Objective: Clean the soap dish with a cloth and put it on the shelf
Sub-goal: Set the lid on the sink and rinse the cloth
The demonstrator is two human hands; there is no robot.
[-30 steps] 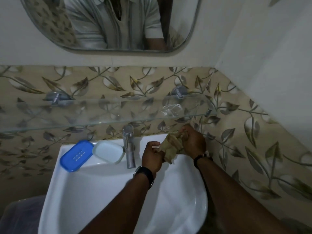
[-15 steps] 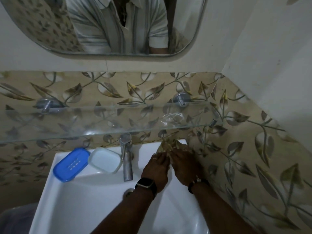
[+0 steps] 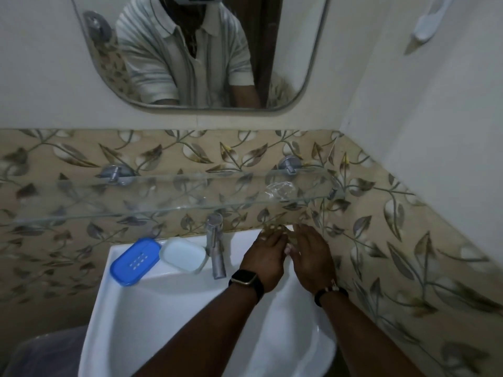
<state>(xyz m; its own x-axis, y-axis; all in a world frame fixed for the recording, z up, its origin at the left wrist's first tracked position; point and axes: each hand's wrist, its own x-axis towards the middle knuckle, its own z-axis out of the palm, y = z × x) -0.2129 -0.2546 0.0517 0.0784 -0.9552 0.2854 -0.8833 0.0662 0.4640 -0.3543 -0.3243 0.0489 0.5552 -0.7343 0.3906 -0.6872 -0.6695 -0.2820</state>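
My left hand [image 3: 265,255] and right hand [image 3: 310,255] pressed flat, fingers extended, on the tan cloth [image 3: 275,229] at the sink's [image 3: 168,308] far right rim; the soap dish [image 3: 183,254] and blue lid [image 3: 135,261] sat left of the tap [image 3: 216,246], below the glass shelf [image 3: 163,197].

A home bathroom is showing here: a white washbasin [image 3: 168,317] is sitting under a glass shelf [image 3: 163,194], mirror [image 3: 296,63] and leaf-patterned tiles [image 3: 394,240].

The soap dish lies in two parts, touching, on the sink's [image 3: 152,300] back ledge: blue slotted tray [image 3: 135,261], white base [image 3: 183,254]. The tan cloth [image 3: 275,230] lies flat at the right corner. The glass shelf [image 3: 163,197] hangs above.
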